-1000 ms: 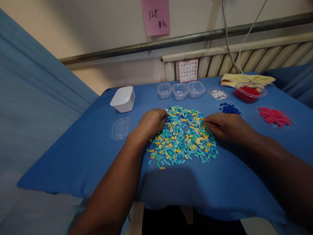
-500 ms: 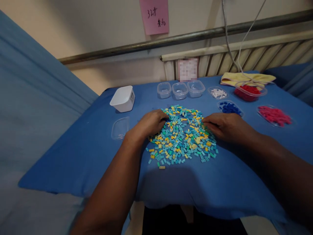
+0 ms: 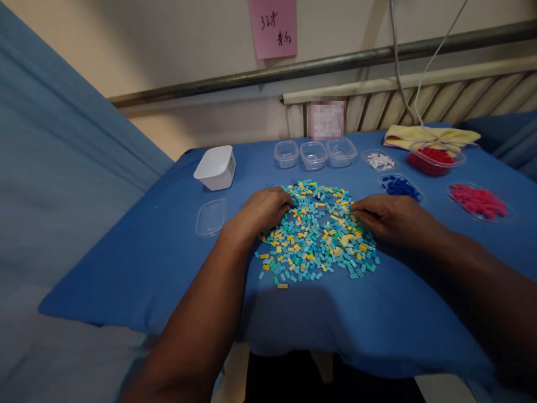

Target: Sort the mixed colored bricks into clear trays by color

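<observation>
A spread pile of small toy building bricks (image 3: 310, 240), mostly teal and yellow with some green and blue, covers the middle of the blue cloth. At its upper left edge rests my left hand (image 3: 268, 208), palm down and fingers curled in among the bricks; whatever they hold is hidden. My right hand (image 3: 390, 218) touches the right edge of the pile with thumb and forefinger pinched together. Anything between those fingertips is too small to make out. One tan brick (image 3: 282, 286) lies apart at the near edge.
Behind the pile stand three clear tubs (image 3: 313, 157). To the left are a white tub (image 3: 216, 169) and a clear lid (image 3: 211, 218). On the right sit white pieces (image 3: 381, 162), blue pieces (image 3: 398, 187), pink pieces (image 3: 478, 201), a tub of red pieces (image 3: 432, 161) and a yellow cloth (image 3: 428, 136).
The whole view has shifted slightly, so everything appears a little further right. My left fingers have curled in closer together at the pile; my right hand keeps its pinch in the same place.
</observation>
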{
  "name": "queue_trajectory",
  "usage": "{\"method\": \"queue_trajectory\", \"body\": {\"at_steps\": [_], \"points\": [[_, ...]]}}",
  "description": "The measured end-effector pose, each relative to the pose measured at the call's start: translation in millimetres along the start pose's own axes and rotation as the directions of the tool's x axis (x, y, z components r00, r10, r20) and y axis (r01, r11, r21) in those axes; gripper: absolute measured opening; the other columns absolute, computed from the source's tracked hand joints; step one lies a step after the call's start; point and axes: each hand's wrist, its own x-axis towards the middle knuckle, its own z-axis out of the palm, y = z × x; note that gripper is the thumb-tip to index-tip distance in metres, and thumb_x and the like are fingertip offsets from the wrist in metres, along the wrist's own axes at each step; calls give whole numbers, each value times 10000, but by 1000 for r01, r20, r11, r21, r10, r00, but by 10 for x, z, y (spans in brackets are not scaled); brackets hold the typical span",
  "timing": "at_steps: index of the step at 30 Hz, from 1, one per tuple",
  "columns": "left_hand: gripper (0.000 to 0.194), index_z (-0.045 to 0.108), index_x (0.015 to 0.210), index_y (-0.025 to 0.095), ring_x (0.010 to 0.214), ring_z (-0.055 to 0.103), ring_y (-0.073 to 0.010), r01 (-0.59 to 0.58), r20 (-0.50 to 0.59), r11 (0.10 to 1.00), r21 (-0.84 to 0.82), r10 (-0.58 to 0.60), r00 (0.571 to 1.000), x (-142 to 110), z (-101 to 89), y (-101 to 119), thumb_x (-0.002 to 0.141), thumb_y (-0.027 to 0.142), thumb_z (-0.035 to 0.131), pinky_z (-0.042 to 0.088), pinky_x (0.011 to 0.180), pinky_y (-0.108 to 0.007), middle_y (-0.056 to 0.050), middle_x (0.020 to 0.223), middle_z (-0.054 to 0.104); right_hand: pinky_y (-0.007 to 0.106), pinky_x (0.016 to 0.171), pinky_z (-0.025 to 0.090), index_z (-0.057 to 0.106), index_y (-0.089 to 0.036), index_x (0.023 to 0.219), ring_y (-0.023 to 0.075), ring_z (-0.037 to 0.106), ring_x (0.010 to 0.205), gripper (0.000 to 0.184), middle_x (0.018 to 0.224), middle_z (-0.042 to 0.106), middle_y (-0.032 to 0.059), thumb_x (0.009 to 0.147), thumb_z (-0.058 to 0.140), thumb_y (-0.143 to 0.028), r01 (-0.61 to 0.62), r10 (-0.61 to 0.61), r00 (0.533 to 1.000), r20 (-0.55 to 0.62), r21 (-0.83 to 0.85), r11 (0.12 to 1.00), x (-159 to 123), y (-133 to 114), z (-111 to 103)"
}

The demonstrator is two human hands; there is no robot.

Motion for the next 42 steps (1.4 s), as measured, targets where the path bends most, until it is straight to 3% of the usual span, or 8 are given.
{"method": "queue_trajectory", "body": {"at_steps": [9,26,30,32,34,37,39,42], "points": [[434,793,1260,264,1064,669,-227,-194,-77,976,-97,187,979,16,85,-41,993,110,488,491,890,-341,-80,1159,710,393,801,594,802,-233,1129,288,795,959,271,1105,846,83,1065,549,-305,7,-7,1000,-12,27,1000,2,-21,-19],[302,794,1150,157,1037,683,-272,24,-3,1000,-16,-24,1000,60,73,-4,1031,164,517,518,905,-376,-130,1155,720,393,799,595,800,-228,1141,287,799,961,278,1107,842,86,1076,542,-311,21,-21,1000,-18,18,1000,-3,-20,-12],[253,761,1133,140,1014,663,-255,79,-109,972,-220,-105,988,68,43,32,1034,187,533,509,911,-378,-130,1134,727,411,803,610,793,-231,1164,287,796,934,258,1081,839,94,1072,561,-301,35,-27,992,-122,66,997,6,-121,-50],[209,741,1129,147,933,650,-210,25,-185,853,-522,-142,972,71,40,169,1026,249,589,506,865,-344,-95,1057,733,411,806,614,776,-237,1217,275,786,918,253,1080,832,96,1073,576,-293,56,-33,979,-203,112,992,16,-236,-75],[230,728,1114,144,824,622,-164,-53,-191,577,-815,-181,965,81,72,403,1000,332,660,493,778,-300,-64,963,718,411,825,618,746,-253,1292,268,777,945,266,1123,821,98,1068,607,-294,94,-49,963,-265,162,982,25,-369,-84],[265,740,1083,134,790,613,-134,-96,-120,227,-969,-93,988,119,181,777,967,370,706,483,737,-269,-58,922,705,410,846,614,723,-290,1315,270,766,992,267,1144,809,87,1061,640,-298,141,-78,948,-308,188,972,44,-523,-50],[274,737,1057,126,749,599,-119,-105,-117,113,-988,-107,987,152,254,918,953,379,726,477,705,-258,-50,891,692,399,828,608,730,-293,1282,262,763,971,242,1100,807,77,1067,622,-273,135,-69,946,-317,192,972,62,-556,-8],[251,732,1028,124,711,586,-109,-118,-140,123,-985,-188,972,187,293,926,920,349,759,479,686,-252,-30,842,675,392,813,601,744,-277,1270,253,760,934,250,1062,805,80,1067,601,-247,89,-23,952,-304,208,974,91,-508,33]]}}
